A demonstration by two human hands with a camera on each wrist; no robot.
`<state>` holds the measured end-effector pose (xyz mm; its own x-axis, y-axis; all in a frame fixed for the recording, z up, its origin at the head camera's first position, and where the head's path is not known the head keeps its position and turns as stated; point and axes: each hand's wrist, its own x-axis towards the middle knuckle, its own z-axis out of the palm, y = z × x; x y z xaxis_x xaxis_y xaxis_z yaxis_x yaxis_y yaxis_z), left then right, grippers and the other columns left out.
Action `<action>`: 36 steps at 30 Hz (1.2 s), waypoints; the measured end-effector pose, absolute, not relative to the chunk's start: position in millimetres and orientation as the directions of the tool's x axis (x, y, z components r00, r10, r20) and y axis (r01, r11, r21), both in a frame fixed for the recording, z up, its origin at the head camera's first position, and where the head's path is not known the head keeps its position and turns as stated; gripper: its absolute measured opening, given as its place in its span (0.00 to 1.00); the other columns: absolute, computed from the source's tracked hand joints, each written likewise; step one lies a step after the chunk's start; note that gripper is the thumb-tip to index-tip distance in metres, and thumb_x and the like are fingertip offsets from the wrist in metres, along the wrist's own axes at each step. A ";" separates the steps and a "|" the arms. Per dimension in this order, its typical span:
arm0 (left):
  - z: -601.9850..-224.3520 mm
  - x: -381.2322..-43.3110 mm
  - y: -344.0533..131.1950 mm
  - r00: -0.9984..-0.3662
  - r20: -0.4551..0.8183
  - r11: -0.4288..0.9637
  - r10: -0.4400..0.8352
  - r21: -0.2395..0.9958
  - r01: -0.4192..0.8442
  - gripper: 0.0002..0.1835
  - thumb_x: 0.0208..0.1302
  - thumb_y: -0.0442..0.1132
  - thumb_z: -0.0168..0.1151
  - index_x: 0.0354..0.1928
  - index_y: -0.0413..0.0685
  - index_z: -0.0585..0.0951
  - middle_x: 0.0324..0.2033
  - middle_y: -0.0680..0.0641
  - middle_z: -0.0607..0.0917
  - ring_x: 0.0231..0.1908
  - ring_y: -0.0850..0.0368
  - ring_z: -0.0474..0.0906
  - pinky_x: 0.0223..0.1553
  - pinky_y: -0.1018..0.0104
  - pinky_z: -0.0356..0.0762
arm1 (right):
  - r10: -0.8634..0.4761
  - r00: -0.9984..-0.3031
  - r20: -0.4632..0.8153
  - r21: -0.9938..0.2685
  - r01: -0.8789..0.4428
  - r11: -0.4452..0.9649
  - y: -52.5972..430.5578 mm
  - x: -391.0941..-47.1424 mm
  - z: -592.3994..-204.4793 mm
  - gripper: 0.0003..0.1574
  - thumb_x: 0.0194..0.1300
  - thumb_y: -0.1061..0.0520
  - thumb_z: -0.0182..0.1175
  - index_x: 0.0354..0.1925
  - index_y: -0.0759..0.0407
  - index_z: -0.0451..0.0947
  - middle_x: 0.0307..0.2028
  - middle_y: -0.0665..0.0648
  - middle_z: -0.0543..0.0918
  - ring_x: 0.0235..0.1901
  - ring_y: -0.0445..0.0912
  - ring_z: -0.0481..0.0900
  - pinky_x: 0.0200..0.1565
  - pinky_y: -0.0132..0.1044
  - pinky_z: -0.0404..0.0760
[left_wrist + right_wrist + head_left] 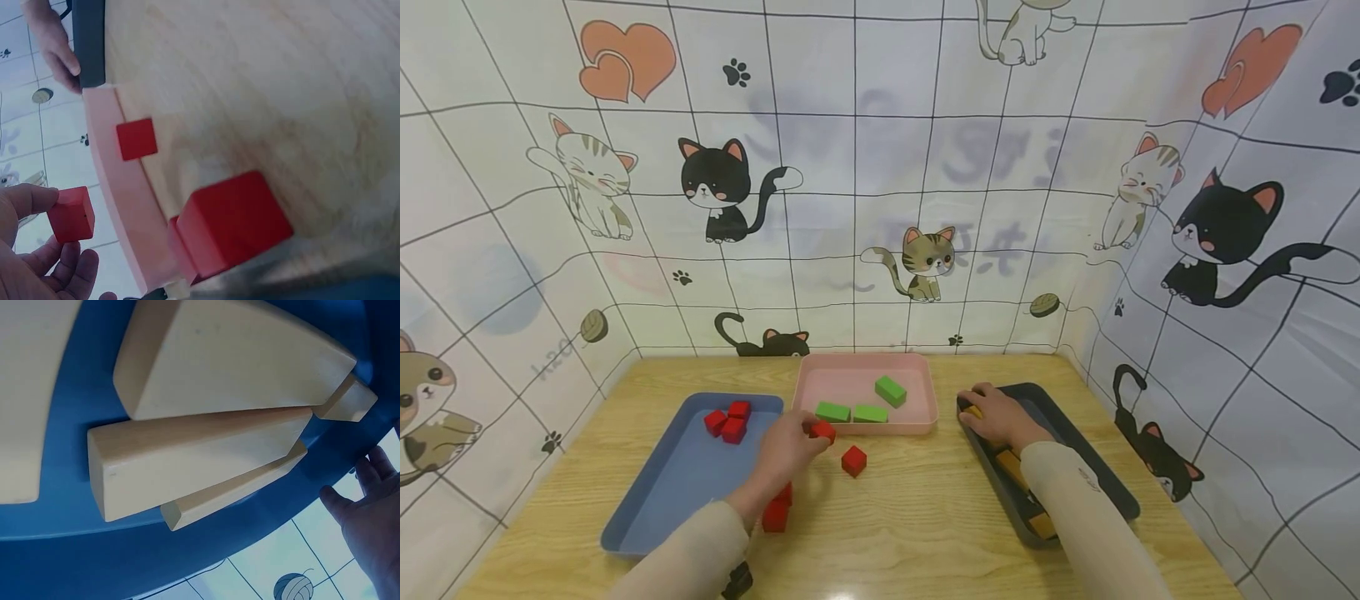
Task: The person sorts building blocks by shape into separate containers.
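My left hand pinches a red cube between thumb and fingers, just in front of the pink tray. The same held cube shows clearly in the left wrist view. Another red cube lies on the table to its right. Under my left wrist are more red cubes, partly hidden. My right hand rests at the far left end of the dark tray, its fingers extended by the rim in the right wrist view. Several yellowish wooden blocks lie in that tray, partly covered by my arm.
At the left stands a blue tray with three red cubes visible at its far end. Three green blocks lie in the pink tray. A cat-patterned cloth hangs behind the wooden table and along its sides.
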<state>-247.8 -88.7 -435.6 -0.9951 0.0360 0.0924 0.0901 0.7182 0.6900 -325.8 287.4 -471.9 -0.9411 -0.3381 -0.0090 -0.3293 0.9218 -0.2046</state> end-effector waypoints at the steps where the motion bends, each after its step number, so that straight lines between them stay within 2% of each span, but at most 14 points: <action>1: -434.7 -249.3 -90.6 -0.995 0.098 0.718 0.031 0.690 0.091 0.15 0.55 0.37 0.72 0.44 0.38 0.84 0.33 0.49 0.82 0.32 0.53 0.75 0.34 0.60 0.76 | -0.337 -0.941 -0.012 -0.201 -0.328 0.923 287.2 -326.2 -471.8 0.32 0.75 0.46 0.54 0.70 0.58 0.67 0.66 0.70 0.65 0.61 0.66 0.70 0.57 0.63 0.71; 4: -431.6 -252.9 -96.1 -0.996 0.090 0.714 0.016 0.696 0.075 0.16 0.56 0.37 0.72 0.46 0.38 0.84 0.33 0.48 0.82 0.32 0.54 0.75 0.33 0.61 0.76 | -0.337 -0.942 -0.015 -0.179 -0.329 0.927 286.1 -326.7 -470.9 0.32 0.75 0.45 0.54 0.71 0.57 0.67 0.65 0.70 0.66 0.60 0.66 0.71 0.57 0.63 0.71; 10: -424.9 -254.7 -107.6 -0.997 0.081 0.719 -0.015 0.693 0.046 0.20 0.57 0.40 0.71 0.50 0.38 0.84 0.38 0.46 0.84 0.36 0.53 0.77 0.38 0.57 0.77 | -0.349 -0.937 -0.005 -0.112 -0.347 0.931 284.6 -325.9 -468.6 0.32 0.74 0.45 0.55 0.70 0.57 0.69 0.64 0.69 0.68 0.57 0.65 0.73 0.57 0.62 0.72; 19: -421.2 -259.1 -125.4 -0.994 0.091 0.735 -0.067 0.678 0.013 0.19 0.58 0.41 0.72 0.49 0.40 0.85 0.38 0.46 0.85 0.36 0.51 0.77 0.37 0.57 0.76 | -0.349 -0.937 -0.015 -0.091 -0.346 0.934 281.3 -324.6 -464.5 0.32 0.73 0.45 0.56 0.69 0.57 0.69 0.63 0.69 0.69 0.56 0.66 0.74 0.57 0.62 0.71; 27: -420.7 -264.7 -143.2 -0.990 0.087 0.734 -0.112 0.678 -0.024 0.21 0.59 0.43 0.69 0.53 0.40 0.83 0.42 0.43 0.85 0.38 0.49 0.78 0.40 0.53 0.75 | -0.348 -0.937 -0.032 -0.081 -0.344 0.935 277.0 -322.9 -459.6 0.31 0.73 0.45 0.56 0.68 0.56 0.70 0.62 0.68 0.70 0.56 0.64 0.75 0.62 0.64 0.65; 36: -423.1 -273.2 -167.9 -0.980 0.073 0.683 -0.184 0.727 -0.074 0.22 0.61 0.43 0.66 0.53 0.35 0.81 0.39 0.41 0.84 0.33 0.49 0.78 0.33 0.59 0.73 | -0.344 -0.938 -0.038 -0.076 -0.341 0.937 276.0 -322.5 -457.7 0.31 0.73 0.45 0.57 0.68 0.56 0.70 0.61 0.68 0.71 0.55 0.63 0.76 0.61 0.63 0.66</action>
<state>-273.2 -167.9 -423.1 -0.9803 -0.1836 0.0728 -0.0740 0.6830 0.7266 -322.5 276.0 -457.7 -0.9380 -0.3444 -0.0381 -0.3409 0.9370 -0.0765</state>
